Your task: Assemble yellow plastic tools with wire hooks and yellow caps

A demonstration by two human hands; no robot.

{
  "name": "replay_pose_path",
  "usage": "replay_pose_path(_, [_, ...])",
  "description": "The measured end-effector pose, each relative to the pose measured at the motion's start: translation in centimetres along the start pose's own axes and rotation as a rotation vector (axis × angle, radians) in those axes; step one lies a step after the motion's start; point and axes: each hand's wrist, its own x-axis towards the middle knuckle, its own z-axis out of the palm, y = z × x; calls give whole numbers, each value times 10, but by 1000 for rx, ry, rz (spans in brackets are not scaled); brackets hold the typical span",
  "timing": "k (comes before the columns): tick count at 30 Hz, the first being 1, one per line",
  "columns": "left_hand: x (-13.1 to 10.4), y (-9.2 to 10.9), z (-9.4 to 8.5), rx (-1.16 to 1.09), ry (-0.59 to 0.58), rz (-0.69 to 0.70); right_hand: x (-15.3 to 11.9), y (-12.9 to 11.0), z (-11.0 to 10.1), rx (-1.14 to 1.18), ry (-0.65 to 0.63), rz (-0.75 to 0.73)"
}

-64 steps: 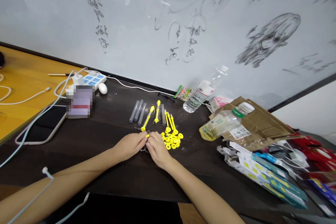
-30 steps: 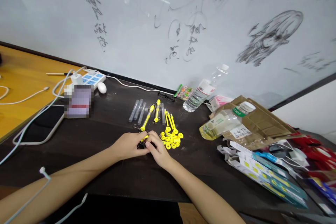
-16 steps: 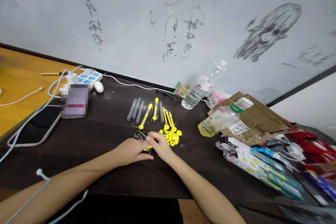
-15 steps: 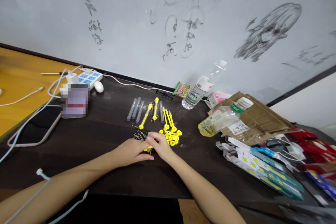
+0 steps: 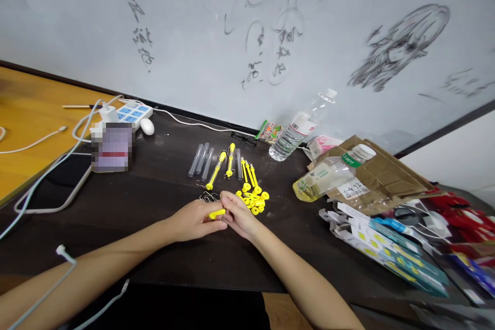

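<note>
Near the front of the dark table, my left hand is closed on a small yellow plastic piece. My right hand meets it from the right, its fingers pinched at something I cannot make out. Just behind my hands lie metal hooks, partly covered by my fingers. A pile of yellow parts is right of them. Farther back are clear tubes, two assembled yellow pieces with hooks and thin yellow rods.
A water bottle, a second bottle, cardboard and an opened box stand or lie right. At left are a phone, a power strip and cables. A whiteboard rises behind.
The yellow piece in my left hand now shows more clearly, raised between the fingers. My right hand's fingers have shifted slightly beside it. The view has moved a little.
</note>
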Motion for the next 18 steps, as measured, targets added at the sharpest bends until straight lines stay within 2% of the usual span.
replay_pose_path(5, [-1, -8, -7, 205, 7, 79, -1, 3, 1, -74, -7, -60])
replay_pose_path(9, [-4, -11, -10, 444, 10, 196, -2, 5, -4, -269, -16, -124])
replay_pose_path(11, [-6, -8, -6, 535, 1, 251, 0, 1, -11, -318, 47, -197])
replay_pose_path(13, [-6, -3, 2, 601, -41, 328, 3, -7, -19, -255, 153, -292])
replay_pose_path(16, [-5, 4, 7, 528, -35, 369, 6, -16, -28, -248, 256, -399])
replay_pose_path(18, [-3, 3, 4, 382, 24, 253, 4, -17, -29, -422, 297, -445])
